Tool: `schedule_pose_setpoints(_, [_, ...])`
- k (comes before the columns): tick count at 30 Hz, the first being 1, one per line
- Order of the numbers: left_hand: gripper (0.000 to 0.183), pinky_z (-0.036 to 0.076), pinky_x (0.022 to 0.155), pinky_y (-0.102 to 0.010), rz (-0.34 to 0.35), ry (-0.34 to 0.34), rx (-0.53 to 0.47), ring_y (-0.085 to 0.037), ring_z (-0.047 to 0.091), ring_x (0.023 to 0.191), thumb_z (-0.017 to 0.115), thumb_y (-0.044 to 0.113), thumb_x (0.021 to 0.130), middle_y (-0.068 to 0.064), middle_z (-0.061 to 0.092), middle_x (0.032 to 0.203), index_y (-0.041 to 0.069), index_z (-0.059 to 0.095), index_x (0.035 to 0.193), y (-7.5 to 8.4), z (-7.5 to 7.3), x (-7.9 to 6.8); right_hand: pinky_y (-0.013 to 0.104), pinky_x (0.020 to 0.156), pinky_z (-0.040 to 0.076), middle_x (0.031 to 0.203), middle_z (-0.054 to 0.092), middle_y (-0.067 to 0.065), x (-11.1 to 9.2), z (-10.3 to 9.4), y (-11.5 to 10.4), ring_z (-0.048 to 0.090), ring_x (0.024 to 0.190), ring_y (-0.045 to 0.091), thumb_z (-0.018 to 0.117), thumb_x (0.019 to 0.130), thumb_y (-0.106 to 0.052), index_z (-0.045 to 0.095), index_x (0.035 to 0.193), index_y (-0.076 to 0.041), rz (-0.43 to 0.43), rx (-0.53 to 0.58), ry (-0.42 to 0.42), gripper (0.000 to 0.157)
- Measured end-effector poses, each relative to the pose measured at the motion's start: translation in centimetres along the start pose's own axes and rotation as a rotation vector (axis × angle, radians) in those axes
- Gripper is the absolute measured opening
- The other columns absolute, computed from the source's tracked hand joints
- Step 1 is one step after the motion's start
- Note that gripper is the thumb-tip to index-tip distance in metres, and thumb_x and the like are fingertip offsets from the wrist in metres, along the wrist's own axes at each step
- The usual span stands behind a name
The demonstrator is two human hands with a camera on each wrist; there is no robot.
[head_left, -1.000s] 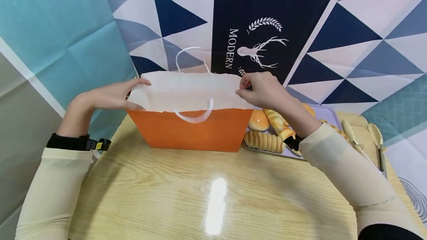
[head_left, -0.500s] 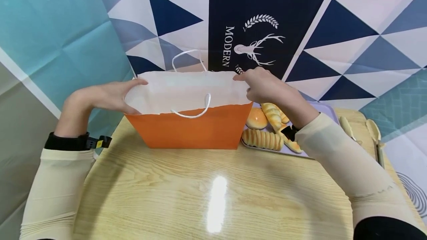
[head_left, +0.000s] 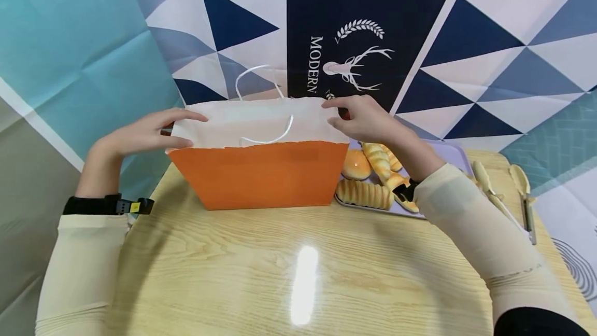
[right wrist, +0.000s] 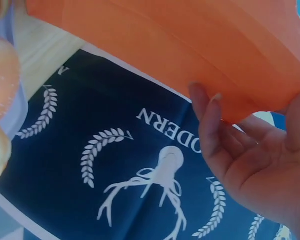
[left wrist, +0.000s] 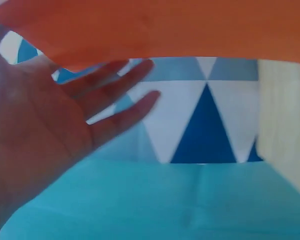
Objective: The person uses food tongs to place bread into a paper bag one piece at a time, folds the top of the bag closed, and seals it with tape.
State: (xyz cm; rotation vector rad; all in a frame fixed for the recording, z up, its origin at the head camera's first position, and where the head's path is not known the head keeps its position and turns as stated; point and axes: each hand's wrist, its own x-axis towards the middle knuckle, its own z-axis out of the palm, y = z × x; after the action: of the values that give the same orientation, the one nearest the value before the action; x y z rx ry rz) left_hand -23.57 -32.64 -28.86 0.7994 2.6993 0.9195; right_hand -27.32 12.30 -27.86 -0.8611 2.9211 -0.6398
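Both my hands at the mouth of an upright orange bag (head_left: 261,175), towards the table's (head_left: 224,274) far side.
My left hand's (head_left: 135,134) fingers are spread at its left edge; my right hand's (head_left: 366,121) thumb and forefinger stand apart at its right edge, though I can't tell whether it pinches the paper. White lining shows inside. Just right, a purple tray (head_left: 454,154) holds a round bun (head_left: 357,165) and a ridged roll (head_left: 365,195).
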Motion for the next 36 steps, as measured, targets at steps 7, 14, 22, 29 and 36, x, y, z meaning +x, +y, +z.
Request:
schedule_pose_setpoints(7, [0.047, 0.042, 0.085, -0.022, 0.224, 0.124, -0.471, -0.022, 0.044, 0.111, 0.043, -0.003, 0.097, -0.008, 0.047, 0.138, -0.001, 0.045, 0.144, -2.3, 2.2, -0.5, 0.037, 0.059, 0.037, 0.054, 0.036, 0.001, -0.7, 0.9, 0.9, 0.038, 0.049, 0.022, 0.046, 0.1, -0.051, 0.058, 0.139, -0.02, -0.011, 0.094, 0.069, 0.051])
schedule_pose_setpoints(14, [0.051, 0.05, 0.088, -0.024, 0.32, 0.175, -0.711, -0.025, 0.049, 0.11, 0.035, -0.003, 0.093, -0.015, 0.047, 0.13, -0.008, 0.036, 0.143, -3.2, 4.6, -0.4, 0.04, 0.081, 0.045, 0.089, 0.059, 0.005, -2.0, 1.3, 1.4, 0.057, 0.075, 0.018, 0.04, 0.102, -0.053, 0.042, 0.151, -0.027, -0.071, 0.19, 0.064, 0.056])
schedule_pose_setpoints(22, [0.057, 0.048, 0.088, -0.023, 0.271, 0.252, -0.712, -0.026, 0.045, 0.115, 0.036, 0.002, 0.092, -0.016, 0.041, 0.135, -0.002, 0.032, 0.149, -2.6, 5.3, -0.1, 0.051, 0.084, 0.052, 0.138, 0.056, 0.012, -7.4, 0.6, 5.4, 0.063, 0.104, 0.026, 0.052, 0.102, -0.037, 0.05, 0.145, -0.015, 0.007, 0.183, 0.306, 0.049])
schedule_pose_setpoints(29, [0.056, 0.046, 0.089, -0.021, 0.304, 0.277, -0.732, -0.025, 0.043, 0.117, 0.036, 0.003, 0.093, -0.017, 0.038, 0.138, -0.003, 0.031, 0.149, -2.2, 5.4, -0.2, 0.062, 0.08, 0.05, 0.127, 0.057, 0.028, -14.8, 0.0, 12.4, 0.059, 0.104, 0.042, 0.054, 0.1, -0.028, 0.054, 0.136, 0.002, 0.217, -0.006, 0.408, 0.047])
schedule_pose_setpoints(36, [0.063, 0.046, 0.087, -0.021, 0.229, 0.224, -0.721, -0.021, 0.048, 0.11, 0.036, 0.001, 0.093, -0.013, 0.04, 0.133, 0.004, 0.023, 0.154, -2.4, 5.0, -0.9, 0.072, 0.082, 0.035, 0.128, 0.043, 0.043, -23.9, 0.3, 20.0, 0.042, 0.107, 0.058, 0.055, 0.098, -0.034, 0.044, 0.137, 0.013, 0.531, -0.172, 0.302, 0.062])
